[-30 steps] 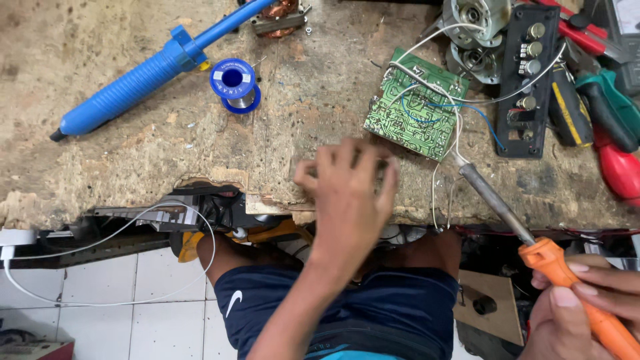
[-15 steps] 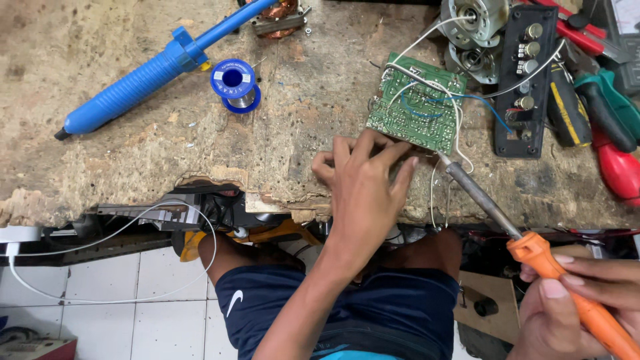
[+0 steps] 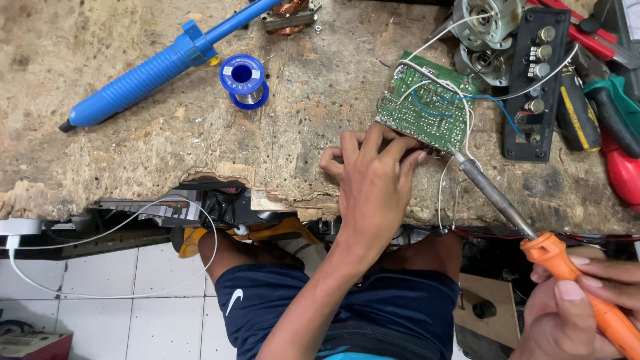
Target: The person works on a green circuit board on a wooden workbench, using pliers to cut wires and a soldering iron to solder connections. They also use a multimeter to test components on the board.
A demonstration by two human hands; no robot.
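Note:
A green circuit board (image 3: 425, 107) with white and blue wires lies on the worn wooden workbench (image 3: 133, 153). My left hand (image 3: 373, 183) rests on the bench with its fingertips pressing on the board's near edge. My right hand (image 3: 587, 310), at the lower right, grips the orange handle of a soldering iron (image 3: 507, 207). The iron's metal shaft reaches up and left, and its tip meets the board's near right corner.
A blue desoldering pump (image 3: 153, 70) and a blue spool of solder wire (image 3: 244, 81) lie at the left. A motor (image 3: 483, 23), a black terminal block (image 3: 537, 80) and screwdrivers (image 3: 613, 113) crowd the right. A white cable (image 3: 120, 260) hangs below the bench's broken edge.
My left hand has moved up and right from the bench edge onto the circuit board. The soldering iron's tip has come closer, to the board's corner.

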